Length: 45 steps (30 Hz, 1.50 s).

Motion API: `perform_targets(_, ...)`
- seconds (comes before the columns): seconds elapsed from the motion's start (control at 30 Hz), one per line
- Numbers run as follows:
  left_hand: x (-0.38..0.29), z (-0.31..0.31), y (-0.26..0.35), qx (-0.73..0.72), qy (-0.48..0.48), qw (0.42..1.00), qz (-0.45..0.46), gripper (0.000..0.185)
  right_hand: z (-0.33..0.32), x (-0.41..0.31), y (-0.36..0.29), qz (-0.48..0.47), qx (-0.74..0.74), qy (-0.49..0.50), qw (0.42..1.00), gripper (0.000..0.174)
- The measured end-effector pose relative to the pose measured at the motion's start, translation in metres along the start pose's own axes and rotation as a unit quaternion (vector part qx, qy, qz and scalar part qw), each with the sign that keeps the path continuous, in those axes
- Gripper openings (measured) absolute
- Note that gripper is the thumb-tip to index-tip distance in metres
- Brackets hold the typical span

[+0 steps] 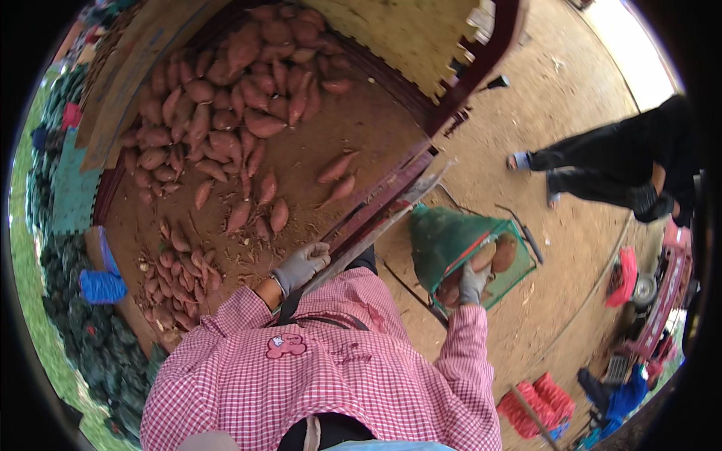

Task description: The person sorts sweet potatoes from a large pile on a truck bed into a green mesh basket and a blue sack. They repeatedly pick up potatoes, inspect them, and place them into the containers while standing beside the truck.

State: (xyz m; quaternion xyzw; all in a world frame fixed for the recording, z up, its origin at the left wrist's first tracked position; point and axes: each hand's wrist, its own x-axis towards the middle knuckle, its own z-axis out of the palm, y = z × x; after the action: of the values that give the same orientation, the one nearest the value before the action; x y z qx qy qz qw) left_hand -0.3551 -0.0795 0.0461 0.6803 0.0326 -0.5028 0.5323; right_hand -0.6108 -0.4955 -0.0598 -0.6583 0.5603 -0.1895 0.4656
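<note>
My left hand (303,265), in a grey-white work glove, rests at the edge of a dark red metal cart bed (389,169), its fingers curled; whether it grips anything does not show. My right hand (474,282), gloved alike, reaches into the mouth of a green mesh bag (445,231) and touches a sweet potato (483,256); its fingertips are partly hidden. Another large sweet potato (504,252) lies beside it in the bag, which hangs in a dark metal frame (522,228). In the bed are a big heap of sweet potatoes (225,113) and a smaller heap (177,279).
A person in dark trousers (598,152) stands at the right. Red mesh sacks (536,406) lie at the lower right, near a person in blue (626,394). Wooden boards (130,84) edge the bed. Filled dark green sacks (96,315) line the left.
</note>
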Motion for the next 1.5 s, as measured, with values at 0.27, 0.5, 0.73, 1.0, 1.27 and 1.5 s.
perform_targets(0.27, 0.016, -0.034, -0.017, 0.048, 0.032, 0.998, -0.018, 0.047, -0.05, 0.081, 0.038, 0.062, -0.19, -0.112, 0.973, 0.091)
perform_targets(0.5, 0.11, -0.096, 0.062, 0.443, 0.287, 0.844, 0.09, 0.063, 0.021, 0.039, -0.034, -0.036, -0.438, 0.041, 0.897, 0.072)
perform_targets(0.73, 0.223, -0.213, 0.161, 0.681, 0.358, 0.62, 0.154, 0.071, 0.028, 0.078, -0.007, -0.066, -0.526, -0.099, 0.842, 0.071)
perform_targets(1.0, 0.244, -0.23, 0.177, 0.797, 0.192, 0.57, 0.052, 0.047, -0.01, 0.126, -0.135, 0.033, -0.672, -0.486, 0.558, 0.06)
perform_targets(1.27, 0.262, -0.213, 0.144, 0.804, 0.194, 0.557, 0.077, 0.037, 0.295, 0.085, -0.442, -0.302, -0.347, -0.519, 0.721, 0.067)
perform_targets(1.5, 0.292, -0.214, 0.128, 0.79, 0.191, 0.582, 0.03, 0.036, 0.609, 0.068, -0.579, -0.437, -0.293, -0.273, 0.805, 0.108)
